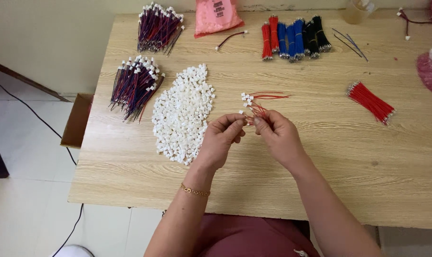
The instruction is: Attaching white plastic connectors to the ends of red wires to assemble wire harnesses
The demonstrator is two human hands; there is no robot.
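Above the middle of the pale wooden table (pixel 320 157), the left hand (pixel 223 138) and right hand (pixel 278 135) pinch thin red wires (pixel 258 110) with small white plastic connectors (pixel 247 99): probably light, floppy, best gripped near the ends.

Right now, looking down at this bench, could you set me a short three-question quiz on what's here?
1. True or false: the heap of white connector housings lies to the left of both hands.
2. What colour are the thin wires pinched between the left hand and right hand?
3. Which loose bundle lies alone on the table's right side: (a) blue wires, (b) red wires, (c) black wires?

Key: 1 true; 2 red; 3 b.
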